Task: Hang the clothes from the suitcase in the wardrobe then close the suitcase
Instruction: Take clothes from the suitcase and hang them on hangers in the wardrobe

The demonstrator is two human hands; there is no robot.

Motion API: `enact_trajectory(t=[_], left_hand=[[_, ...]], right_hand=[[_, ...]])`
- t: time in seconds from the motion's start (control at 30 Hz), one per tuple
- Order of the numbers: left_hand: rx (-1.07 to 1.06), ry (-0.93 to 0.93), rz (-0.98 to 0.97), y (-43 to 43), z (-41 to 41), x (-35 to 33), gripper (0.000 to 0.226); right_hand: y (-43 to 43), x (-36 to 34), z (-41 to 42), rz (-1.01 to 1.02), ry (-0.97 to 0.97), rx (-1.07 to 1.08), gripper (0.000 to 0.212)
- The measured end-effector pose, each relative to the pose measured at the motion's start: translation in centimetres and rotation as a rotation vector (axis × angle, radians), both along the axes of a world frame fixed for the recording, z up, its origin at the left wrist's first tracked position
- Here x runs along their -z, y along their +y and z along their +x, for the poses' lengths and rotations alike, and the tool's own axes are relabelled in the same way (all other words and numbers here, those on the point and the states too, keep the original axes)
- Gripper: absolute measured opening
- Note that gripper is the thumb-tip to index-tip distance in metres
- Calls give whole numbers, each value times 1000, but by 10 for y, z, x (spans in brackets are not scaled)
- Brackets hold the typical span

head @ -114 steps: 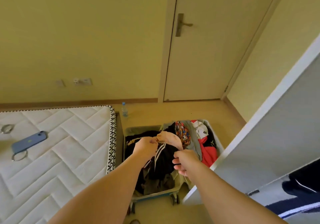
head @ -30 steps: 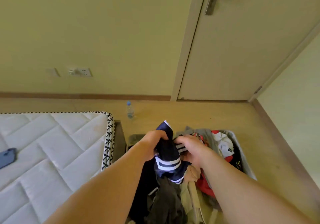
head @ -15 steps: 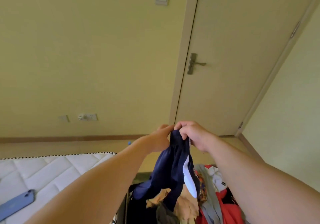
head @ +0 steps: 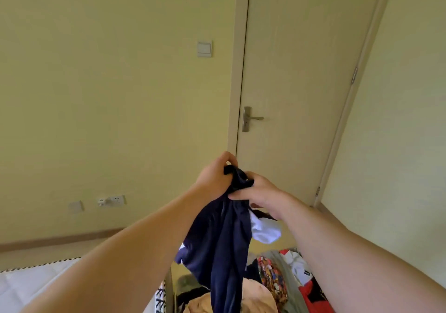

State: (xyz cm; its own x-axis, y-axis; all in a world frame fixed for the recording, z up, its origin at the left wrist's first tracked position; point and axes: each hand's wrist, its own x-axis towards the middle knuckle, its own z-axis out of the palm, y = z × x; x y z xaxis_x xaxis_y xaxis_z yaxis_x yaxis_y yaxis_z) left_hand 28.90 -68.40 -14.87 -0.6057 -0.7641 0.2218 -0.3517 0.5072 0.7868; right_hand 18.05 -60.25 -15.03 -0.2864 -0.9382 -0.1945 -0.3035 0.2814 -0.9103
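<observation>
A navy garment with white parts (head: 219,242) hangs in front of me, lifted above the open suitcase (head: 179,282). My left hand (head: 213,179) grips its top edge from the left. My right hand (head: 259,194) grips the same bunched edge from the right, fingers curled round the cloth. Below it the suitcase holds more clothes: a beige piece (head: 255,298), a patterned piece (head: 271,276), a grey one (head: 286,274) and a red one (head: 313,295). The wardrobe is out of view.
A white quilted mattress (head: 26,281) lies at the lower left, touching the suitcase. A shut door with a lever handle (head: 251,118) stands ahead. A light switch (head: 204,48) and wall sockets (head: 112,200) sit on the yellow wall.
Both hands have pulled the navy garment out of the suitcase and raised it. My view has tilted up from the suitcase to the door and wall.
</observation>
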Motion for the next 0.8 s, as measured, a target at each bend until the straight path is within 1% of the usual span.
enact_trajectory(t=[0.1,0.17,0.2,0.3,0.33,0.4,0.47,0.5,0.53,0.57,0.6,0.7,0.73,0.8], left_hand=[[53,96,41,8,3,-18,12],[89,104,134,12,8,-27,12],[111,60,180,15,12,-32,18],[210,-232,262,20,21,-33,29],[204,-267,270,23,22,-33,31],[121,-182,266,35,16,-40,30],[81,-35,294,56,2,-55,24],[89,32,331,67,-7,-65,21],[100,79,365,80,-16,-76,19],[99,94,374,90,-24,-84,18],[95,92,381,102,-32,-93,18],[97,72,427,146,-47,-110,15],[99,93,474,162,-51,-115,18],[167,185,621,196,-56,-122,22]], right_hand=[[11,-15,2,-148,-108,113,26],[17,-24,2,-220,-160,188,19],[22,-29,1,-268,-205,243,19],[35,-42,-4,-379,-331,384,17],[41,-46,-7,-398,-346,416,19],[58,-55,-10,-426,-348,437,23],[77,-63,-16,-458,-368,437,28],[88,-68,-19,-476,-372,437,27],[100,-72,-22,-489,-360,423,22],[109,-76,-24,-489,-350,392,14],[121,-80,-27,-479,-330,348,10],[165,-88,-36,-410,-331,231,17],[181,-89,-40,-376,-335,219,17],[212,-90,-49,-331,-323,237,15]])
